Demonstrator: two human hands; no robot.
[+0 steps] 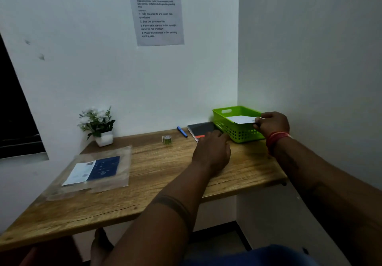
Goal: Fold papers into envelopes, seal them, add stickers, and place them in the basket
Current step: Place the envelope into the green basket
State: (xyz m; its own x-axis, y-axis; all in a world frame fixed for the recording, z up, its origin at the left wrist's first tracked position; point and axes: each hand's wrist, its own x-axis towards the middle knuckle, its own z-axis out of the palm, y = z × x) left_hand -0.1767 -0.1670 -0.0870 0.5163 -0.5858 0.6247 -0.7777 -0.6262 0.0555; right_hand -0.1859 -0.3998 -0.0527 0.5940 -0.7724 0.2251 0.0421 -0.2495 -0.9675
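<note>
A wooden desk (pixel 157 174) carries a potted plant (pixel 97 125) at its back left, by the wall. A blue pen (pixel 182 131) and a dark notebook (pixel 200 130) lie along the desk's back edge. A printed sheet (pixel 157 9) hangs on the wall above the desk.

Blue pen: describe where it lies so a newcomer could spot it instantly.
Start at the green basket in the desk's far right corner. Left of it lies a dark notebook, and just left of that, near the wall, the blue pen lies slanted. It is the only slim blue stick there.
</note>
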